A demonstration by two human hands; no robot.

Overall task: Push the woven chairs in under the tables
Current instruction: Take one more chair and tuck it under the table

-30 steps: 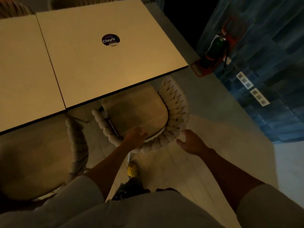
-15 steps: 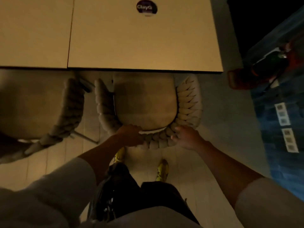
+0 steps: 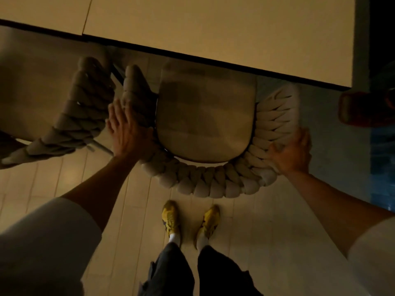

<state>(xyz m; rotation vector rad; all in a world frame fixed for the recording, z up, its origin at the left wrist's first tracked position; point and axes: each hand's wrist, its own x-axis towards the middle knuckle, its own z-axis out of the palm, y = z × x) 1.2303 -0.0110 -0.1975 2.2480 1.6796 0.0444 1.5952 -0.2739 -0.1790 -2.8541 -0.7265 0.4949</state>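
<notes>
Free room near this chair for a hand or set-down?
Tabletop bare where visible. Open floor flanks the yellow shoes behind the woven chair, and right of the right hand. Crowded: gap to the neighbouring chair, where the left hand presses.

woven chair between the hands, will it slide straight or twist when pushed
Probably straight: the left hand presses one side of the woven chair, the right hand grips the other. Its thick braid looks padded and may give slightly. The plank floor looks smooth, so it likely glides.
</notes>
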